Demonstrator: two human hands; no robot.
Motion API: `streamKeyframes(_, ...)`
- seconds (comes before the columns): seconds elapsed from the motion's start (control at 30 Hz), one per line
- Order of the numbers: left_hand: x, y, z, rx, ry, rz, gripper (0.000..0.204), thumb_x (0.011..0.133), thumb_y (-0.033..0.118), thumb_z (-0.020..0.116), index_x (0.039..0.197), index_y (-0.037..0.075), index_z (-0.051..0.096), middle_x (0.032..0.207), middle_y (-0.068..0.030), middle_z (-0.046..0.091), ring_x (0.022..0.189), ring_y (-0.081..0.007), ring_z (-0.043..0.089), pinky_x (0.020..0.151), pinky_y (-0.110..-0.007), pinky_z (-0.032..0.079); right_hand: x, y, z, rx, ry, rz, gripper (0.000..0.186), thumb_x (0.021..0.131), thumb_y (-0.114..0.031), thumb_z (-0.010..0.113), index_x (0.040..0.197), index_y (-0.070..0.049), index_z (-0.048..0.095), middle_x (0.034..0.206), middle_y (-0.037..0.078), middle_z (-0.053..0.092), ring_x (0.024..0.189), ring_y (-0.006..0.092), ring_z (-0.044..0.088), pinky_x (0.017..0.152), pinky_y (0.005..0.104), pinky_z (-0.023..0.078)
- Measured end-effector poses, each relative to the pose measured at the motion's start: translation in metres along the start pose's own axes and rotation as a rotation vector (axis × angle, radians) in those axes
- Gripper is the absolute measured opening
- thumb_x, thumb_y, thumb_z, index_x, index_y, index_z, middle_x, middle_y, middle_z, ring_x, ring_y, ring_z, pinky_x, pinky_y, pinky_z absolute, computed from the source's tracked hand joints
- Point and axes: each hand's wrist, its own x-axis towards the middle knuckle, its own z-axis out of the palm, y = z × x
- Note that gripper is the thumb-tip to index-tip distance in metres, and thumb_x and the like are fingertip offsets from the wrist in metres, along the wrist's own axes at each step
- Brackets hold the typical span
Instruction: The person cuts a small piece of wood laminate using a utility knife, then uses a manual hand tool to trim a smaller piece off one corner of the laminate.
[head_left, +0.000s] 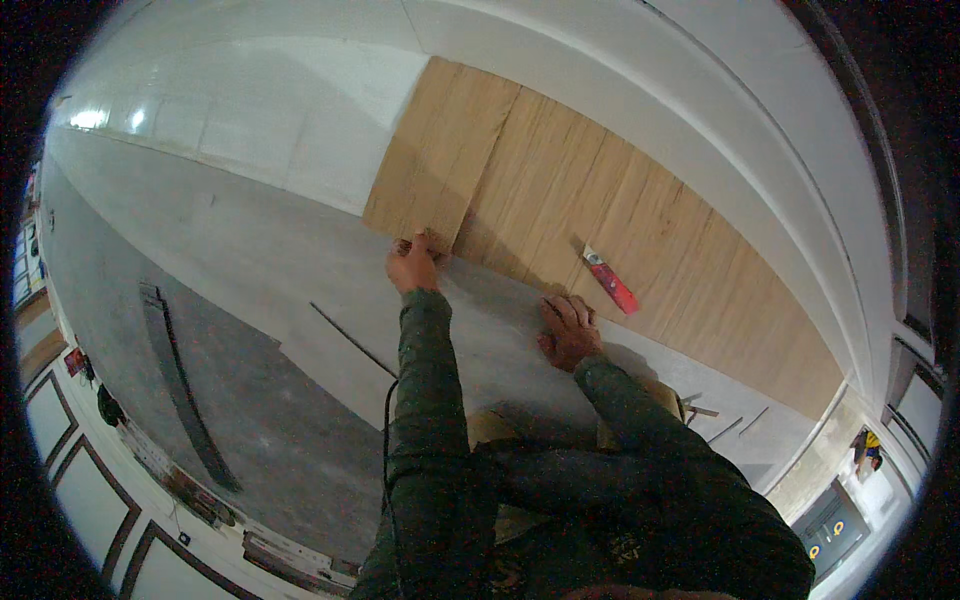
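A light wood-look floor plank [445, 130] lies at the left end of a row of matching planks [560, 200], a dark seam showing between them. Its near end is pinched by the closed fingers of my left hand [412, 265]. My right hand [570, 332] rests with fingers stretched out at the near edge of the row, holding nothing. Just beyond it, on the planks, lies a red-handled utility knife [610, 280] with a pale tip.
Grey underlay [250, 235] covers the floor on the near side and to the left. A thin dark rod [350, 338] lies by my left forearm, and a long dark strip [185, 385] farther left. A white wall [640, 70] curves behind the planks. Several thin offcuts [725, 428] lie right of my knees.
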Motion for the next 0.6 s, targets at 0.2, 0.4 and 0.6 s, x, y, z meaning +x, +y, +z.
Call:
streamKeyframes(0.2, -0.012, 0.038, 0.010, 0.493, -0.005, 0.016, 0.039, 0.084, 0.027, 0.066, 0.092, -0.010, 0.058, 0.077, -0.0171, 0.063, 0.056, -0.0220, 0.063, 0.044, -0.035, 0.053, -0.003, 0.003, 0.001, -0.024, 0.005, 0.013, 0.061, 0.071, -0.026, 0.067, 0.127, -0.010, 0.048, 0.131, 0.011, 0.041, 0.124, 0.0374, 0.033, 0.101, 0.0535, 0.030)
streamKeyframes(0.4, 0.016, 0.036, -0.016, 1.019, -0.110, 0.178, 0.035, 0.083, 0.030, 0.062, 0.086, -0.005, 0.065, 0.069, -0.0165, 0.066, 0.068, -0.0262, 0.067, 0.061, -0.037, 0.052, 0.001, 0.000, 0.004, -0.039, 0.068, -0.033, 0.063, 0.069, -0.027, 0.068, 0.128, -0.012, 0.049, 0.134, 0.010, 0.038, 0.125, 0.0371, 0.032, 0.102, 0.0528, 0.028)
streamKeyframes(0.6, 0.027, 0.045, -0.015, 0.963, 0.175, 0.631, 0.027, 0.080, 0.029, 0.064, 0.087, 0.004, 0.068, 0.073, -0.0128, 0.066, 0.065, -0.0307, 0.063, 0.069, -0.042, 0.050, 0.001, -0.001, -0.011, -0.041, -0.071, 0.082, 0.055, 0.075, -0.029, 0.063, 0.126, -0.012, 0.050, 0.135, 0.011, 0.040, 0.124, 0.0389, 0.035, 0.102, 0.0555, 0.030)
